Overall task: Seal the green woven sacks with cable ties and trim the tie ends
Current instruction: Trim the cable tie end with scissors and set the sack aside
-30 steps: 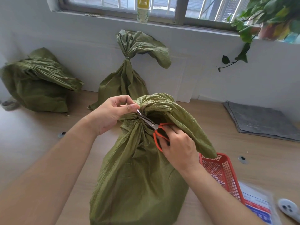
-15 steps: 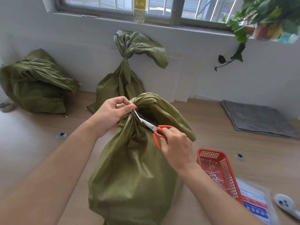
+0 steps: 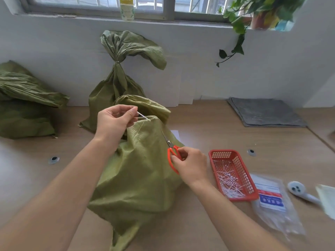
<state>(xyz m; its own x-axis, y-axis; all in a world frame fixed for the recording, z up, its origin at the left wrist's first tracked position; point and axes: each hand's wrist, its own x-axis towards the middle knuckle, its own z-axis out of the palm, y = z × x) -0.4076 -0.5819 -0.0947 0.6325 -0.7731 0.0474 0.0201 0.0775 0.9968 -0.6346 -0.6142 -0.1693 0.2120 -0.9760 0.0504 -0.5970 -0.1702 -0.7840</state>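
Your left hand (image 3: 116,120) is hovering over the nearest green sack (image 3: 137,178), which is slumping on the wooden surface between your arms, neck gathered. Behind it, a second sack (image 3: 117,82) is leaning on the wall, already tied; the third sack (image 3: 23,105), far left, is showing no tie and probably needs one. Beside your right hand (image 3: 190,165), the red basket (image 3: 233,197) is holding offcuts. That hand is gripping the scissors (image 3: 171,151), blades together and away from the neck. Your left thumb and forefinger are pinching the white tie end (image 3: 143,116); I cannot tell whether it is cut free.
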